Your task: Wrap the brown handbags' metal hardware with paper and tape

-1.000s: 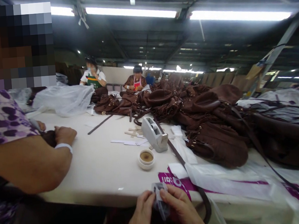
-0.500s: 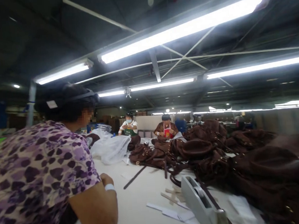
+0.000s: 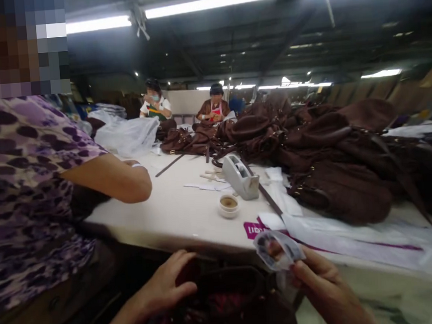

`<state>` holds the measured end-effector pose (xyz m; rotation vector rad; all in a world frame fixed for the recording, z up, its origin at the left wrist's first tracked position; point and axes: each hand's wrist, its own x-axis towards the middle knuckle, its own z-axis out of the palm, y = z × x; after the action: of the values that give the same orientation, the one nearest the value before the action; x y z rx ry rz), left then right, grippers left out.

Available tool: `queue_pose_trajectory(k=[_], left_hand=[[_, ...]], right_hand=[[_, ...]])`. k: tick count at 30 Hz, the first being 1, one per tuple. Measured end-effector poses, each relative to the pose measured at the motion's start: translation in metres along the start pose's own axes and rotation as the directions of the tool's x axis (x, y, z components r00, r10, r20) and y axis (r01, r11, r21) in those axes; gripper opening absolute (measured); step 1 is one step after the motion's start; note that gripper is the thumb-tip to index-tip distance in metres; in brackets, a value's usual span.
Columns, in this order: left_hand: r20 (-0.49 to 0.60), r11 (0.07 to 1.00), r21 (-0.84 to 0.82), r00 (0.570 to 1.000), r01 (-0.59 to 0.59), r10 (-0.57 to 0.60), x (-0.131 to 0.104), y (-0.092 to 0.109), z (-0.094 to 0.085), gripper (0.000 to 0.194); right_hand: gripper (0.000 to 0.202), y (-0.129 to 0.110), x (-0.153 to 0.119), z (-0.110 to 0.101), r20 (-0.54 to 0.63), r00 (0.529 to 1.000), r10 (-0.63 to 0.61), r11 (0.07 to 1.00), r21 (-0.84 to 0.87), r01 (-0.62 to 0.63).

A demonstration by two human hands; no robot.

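My right hand [image 3: 318, 278] pinches a small clear plastic packet [image 3: 277, 249] with something dark inside, held up just in front of the table edge. My left hand [image 3: 166, 288] rests on the top of a dark brown bag [image 3: 227, 306] in my lap, fingers curled over its rim. The bag's inside looks reddish. Both hands are below the near edge of the white table [image 3: 175, 215].
A co-worker in a purple patterned top [image 3: 20, 197] sits close at my left, an arm [image 3: 108, 178] on the table. A tape dispenser [image 3: 240, 177], a small cup [image 3: 228, 205], white and purple plastic bags [image 3: 337, 237] and a heap of brown bags [image 3: 324, 158] lie ahead. Two people sit at the far end.
My view swung up to the ceiling and back down. My hands have parted: the right now holds the packet alone, and the left has dropped onto the brown bag.
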<state>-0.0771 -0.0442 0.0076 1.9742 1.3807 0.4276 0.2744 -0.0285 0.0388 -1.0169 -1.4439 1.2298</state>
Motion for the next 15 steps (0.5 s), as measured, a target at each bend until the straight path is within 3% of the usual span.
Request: queue_pose_trajectory(k=[4, 7, 10, 12, 15], left_hand=[[0.158, 0.995, 0.076, 0.985, 0.06, -0.072, -0.019, -0.019, 0.016, 0.035], [0.08, 0.982, 0.149, 0.988, 0.118, -0.131, -0.019, -0.021, 0.033, 0.023], [0.008, 0.971, 0.188, 0.989, 0.145, -0.149, -0.014, -0.012, 0.038, 0.029], [-0.035, 0.962, 0.26, 0.996, 0.085, -0.079, -0.015, -0.002, 0.035, 0.031], [-0.107, 0.864, 0.493, 0.978, -0.104, 0.179, -0.026, 0.009, 0.032, 0.027]], right_hand=[[0.028, -0.028, 0.001, 0.0, 0.091, 0.992, -0.082, 0.975, -0.2, 0.099], [0.03, -0.057, 0.009, 0.008, 0.239, 0.962, -0.135, 0.904, -0.367, 0.218], [0.03, -0.072, 0.018, 0.025, 0.465, 0.876, -0.129, 0.716, -0.567, 0.406], [0.024, -0.06, 0.016, 0.041, 0.603, 0.796, -0.049, 0.539, -0.655, 0.529], [0.015, 0.002, -0.003, 0.062, 0.675, 0.725, 0.137, 0.283, -0.728, 0.624]])
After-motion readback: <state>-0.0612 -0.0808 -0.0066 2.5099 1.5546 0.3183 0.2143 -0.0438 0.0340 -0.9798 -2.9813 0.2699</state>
